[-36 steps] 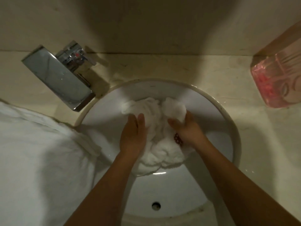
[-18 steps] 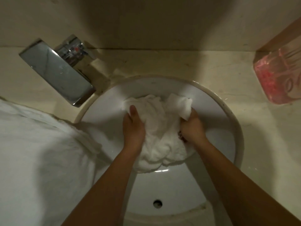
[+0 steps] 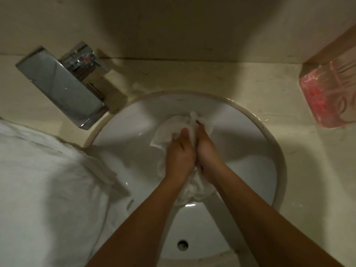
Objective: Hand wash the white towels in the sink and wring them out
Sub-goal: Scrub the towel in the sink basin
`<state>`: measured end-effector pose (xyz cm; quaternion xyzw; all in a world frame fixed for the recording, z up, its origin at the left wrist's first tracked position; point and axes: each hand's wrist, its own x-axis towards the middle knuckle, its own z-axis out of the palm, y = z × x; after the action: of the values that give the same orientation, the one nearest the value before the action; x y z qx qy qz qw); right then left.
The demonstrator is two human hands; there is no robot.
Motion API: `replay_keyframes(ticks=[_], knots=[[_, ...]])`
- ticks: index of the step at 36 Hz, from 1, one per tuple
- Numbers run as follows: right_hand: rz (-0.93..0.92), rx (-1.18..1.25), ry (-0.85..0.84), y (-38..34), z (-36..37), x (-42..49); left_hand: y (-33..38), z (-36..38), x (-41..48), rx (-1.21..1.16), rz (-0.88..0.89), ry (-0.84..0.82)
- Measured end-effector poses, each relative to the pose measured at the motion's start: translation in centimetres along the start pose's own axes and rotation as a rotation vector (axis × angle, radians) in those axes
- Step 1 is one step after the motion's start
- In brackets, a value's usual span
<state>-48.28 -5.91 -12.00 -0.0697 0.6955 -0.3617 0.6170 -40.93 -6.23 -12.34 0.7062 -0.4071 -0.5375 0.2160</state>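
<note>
Two hands meet over the middle of the sink: the left hand and right hand lie side by side, touching, and clamp a bunched white towel between them. The towel lies inside the sink, on the far slope of the basin; folds of it show past the fingertips, to the left of the left hand and below both wrists. How each finger lies on the cloth cannot be told. An overflow hole sits in the sink's near wall. A chrome faucet stands at the sink's far left. A white cloth pile lies left of the sink, its edge hanging over the rim. A pink container stands well to the sink's right.
</note>
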Motion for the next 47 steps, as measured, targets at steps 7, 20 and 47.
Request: replay_keyframes(ticks=[7,20,47], knots=[[-0.028,-0.041,0.011,-0.1,-0.9,-0.2,0.8,0.4,-0.6,-0.001,-0.041,0.014],[-0.140,-0.456,-0.048,-1.4,-4.7,-0.6,-0.4,-1.7,1.0,0.132,0.036,0.046],[-0.268,-0.458,0.029,1.3,-2.5,-2.3,-1.8,-1.6,-0.9,0.085,0.039,0.054]])
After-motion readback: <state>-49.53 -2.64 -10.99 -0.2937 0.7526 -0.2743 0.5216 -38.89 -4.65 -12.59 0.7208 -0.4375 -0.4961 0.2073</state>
